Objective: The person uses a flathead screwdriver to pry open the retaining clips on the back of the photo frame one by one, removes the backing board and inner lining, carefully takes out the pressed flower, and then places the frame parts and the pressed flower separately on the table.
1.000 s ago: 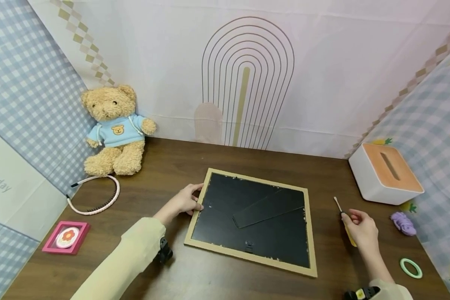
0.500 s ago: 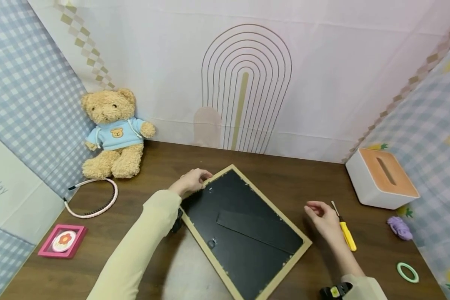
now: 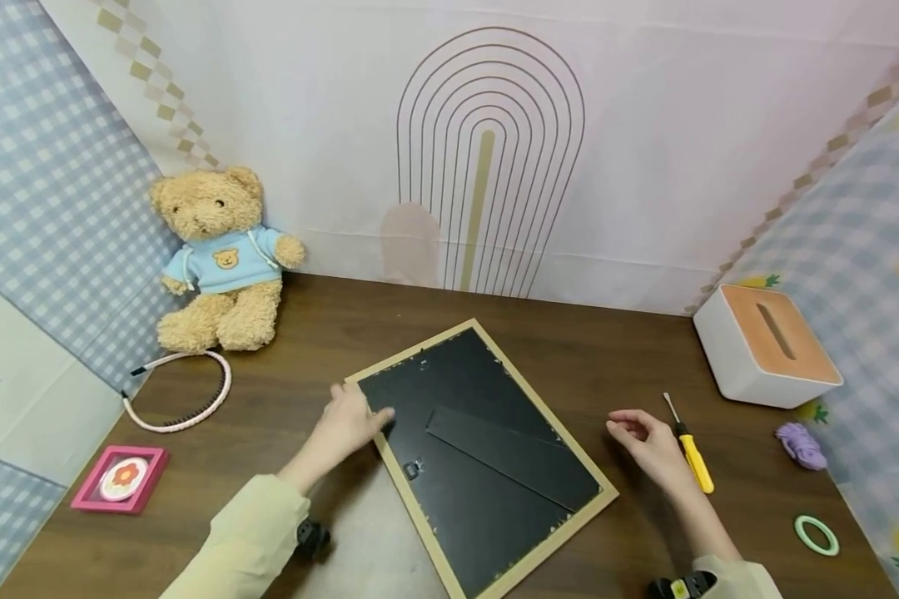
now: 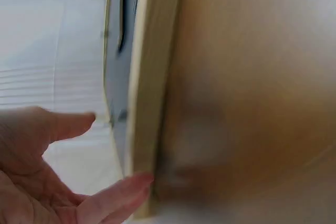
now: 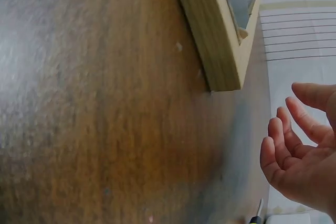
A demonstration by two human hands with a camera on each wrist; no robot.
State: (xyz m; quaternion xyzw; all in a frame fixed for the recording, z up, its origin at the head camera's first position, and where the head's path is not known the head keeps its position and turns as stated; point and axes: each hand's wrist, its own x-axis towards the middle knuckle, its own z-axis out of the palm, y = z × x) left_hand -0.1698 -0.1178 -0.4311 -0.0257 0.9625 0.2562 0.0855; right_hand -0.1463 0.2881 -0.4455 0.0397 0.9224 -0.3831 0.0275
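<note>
A picture frame (image 3: 487,453) with a light wood border lies back side up on the table, turned at an angle. Its black backing has a folded stand leg (image 3: 498,457) and small metal hangers. My left hand (image 3: 342,428) is at the frame's left corner, thumb spread over the backing. In the left wrist view, its fingertips (image 4: 139,182) are right at the wooden edge, thumb and fingers wide apart. My right hand (image 3: 650,445), fingers loosely bent and holding nothing, hovers between the frame's right corner and a yellow-handled screwdriver (image 3: 695,462).
A teddy bear (image 3: 221,258) sits back left, a headband (image 3: 187,420) before it. Nearer is a pink box (image 3: 93,499) with a flower. On the right are a tissue box (image 3: 749,366), purple yarn (image 3: 800,445) and a green ring (image 3: 800,532). Cloth walls enclose the table.
The frame has turned clockwise on the table. My right hand has let go of the screwdriver, which lies on the table, and moved left. My left hand has shifted along to the frame's left corner.
</note>
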